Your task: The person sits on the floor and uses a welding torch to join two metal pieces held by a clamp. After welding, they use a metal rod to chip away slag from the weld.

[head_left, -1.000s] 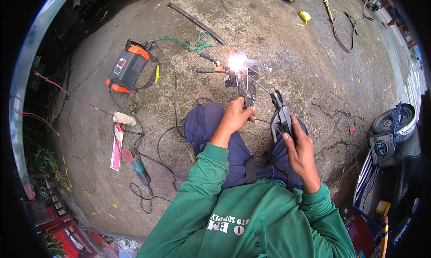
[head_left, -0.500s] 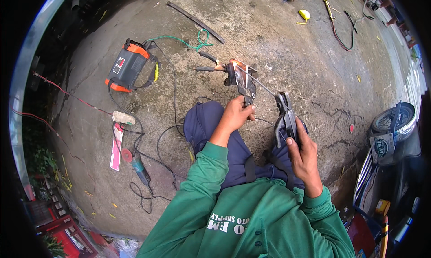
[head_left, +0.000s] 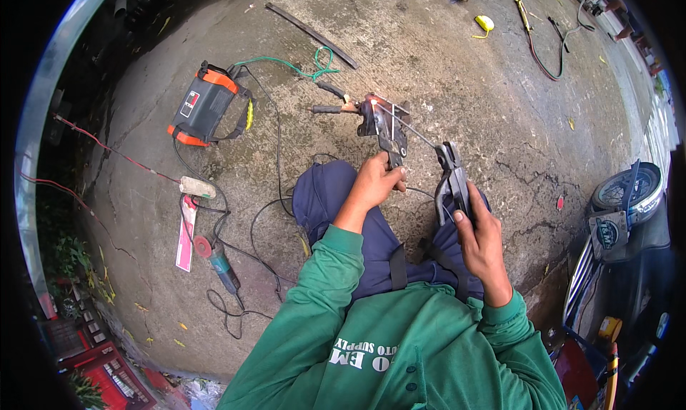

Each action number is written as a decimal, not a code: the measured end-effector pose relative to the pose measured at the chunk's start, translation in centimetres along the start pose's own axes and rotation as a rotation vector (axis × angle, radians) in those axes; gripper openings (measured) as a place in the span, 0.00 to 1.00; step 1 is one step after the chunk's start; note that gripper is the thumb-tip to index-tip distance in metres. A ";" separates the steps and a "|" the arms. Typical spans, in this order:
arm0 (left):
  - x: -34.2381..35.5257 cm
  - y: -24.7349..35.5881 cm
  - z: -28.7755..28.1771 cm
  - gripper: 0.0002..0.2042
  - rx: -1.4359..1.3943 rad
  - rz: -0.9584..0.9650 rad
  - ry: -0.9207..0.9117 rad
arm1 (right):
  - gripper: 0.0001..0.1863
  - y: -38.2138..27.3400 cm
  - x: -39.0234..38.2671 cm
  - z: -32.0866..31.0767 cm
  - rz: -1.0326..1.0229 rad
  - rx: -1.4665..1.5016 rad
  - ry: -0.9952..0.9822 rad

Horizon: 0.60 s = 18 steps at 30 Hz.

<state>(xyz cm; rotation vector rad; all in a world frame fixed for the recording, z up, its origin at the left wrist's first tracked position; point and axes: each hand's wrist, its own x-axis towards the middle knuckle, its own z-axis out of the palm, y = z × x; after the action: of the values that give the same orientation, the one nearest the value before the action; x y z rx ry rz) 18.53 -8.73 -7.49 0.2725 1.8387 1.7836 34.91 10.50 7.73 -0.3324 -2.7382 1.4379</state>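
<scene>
Metal bracket, dark and angular, lies on the concrete floor at twelve o'clock from the left hand, whose fingers are closed on the bracket's near end. A small orange glow sits at the bracket's far corner. The right hand is wrapped tight around the electrode holder, which stands at eleven o'clock from that hand; its thin welding rod slants up toward ten o'clock and meets the bracket near the glow. A black-handled clamp touches the bracket at its nine o'clock side. Well apart at nine o'clock sits an orange and black welding machine, with cables trailing over the floor. At seven o'clock from the left hand lies an angle grinder, beside a pink strip.
</scene>
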 end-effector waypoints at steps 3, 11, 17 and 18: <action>0.0 0.0 0.0 0.07 0.011 0.000 -0.001 | 0.29 0.1 0.1 0.0 -0.001 0.008 -0.006; 0.1 0.0 0.1 0.07 0.001 -0.001 -0.005 | 0.28 1.6 0.4 0.9 -0.155 -0.038 0.101; 0.1 -0.5 0.0 0.07 -0.015 0.000 -0.001 | 0.28 1.1 0.4 0.7 -0.114 -0.022 0.062; 0.1 -0.5 0.0 0.07 -0.017 0.001 -0.001 | 0.28 1.1 0.4 0.7 -0.140 -0.024 0.072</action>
<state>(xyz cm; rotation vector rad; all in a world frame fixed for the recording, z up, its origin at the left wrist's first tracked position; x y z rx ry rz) 18.56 -8.69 -7.96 0.2673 1.8221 1.7989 34.59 10.62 6.37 -0.1846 -2.6648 1.3332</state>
